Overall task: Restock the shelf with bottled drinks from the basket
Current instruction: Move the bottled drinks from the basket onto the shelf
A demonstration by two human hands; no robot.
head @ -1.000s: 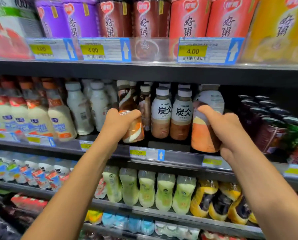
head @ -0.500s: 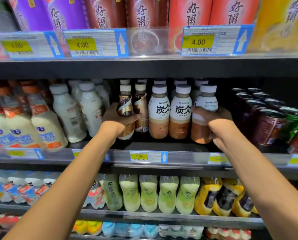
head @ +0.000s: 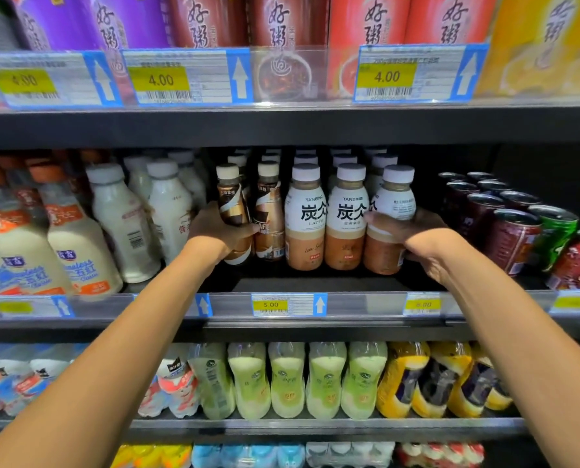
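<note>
My left hand (head: 216, 233) grips a slim brown-and-cream coffee bottle (head: 232, 204), upright on the middle shelf (head: 282, 285) beside a matching coffee bottle (head: 270, 214). My right hand (head: 413, 238) grips a white-capped latte bottle (head: 391, 204) with its label turned sideways, standing at the right end of a row of two latte bottles (head: 325, 217). More bottles of both kinds stand in rows behind. No basket is in view.
White milk bottles (head: 126, 217) and orange-capped bottles (head: 69, 244) stand left of the coffee. Dark cans (head: 504, 224) fill the right. Tall cups (head: 282, 25) line the top shelf; green (head: 288, 380) and yellow bottles (head: 427, 380) fill the shelf below. Price tags (head: 283, 304) edge the shelves.
Both hands pushed their bottles farther back onto the middle shelf and set them upright in line with the front rows. The camera moved closer.
</note>
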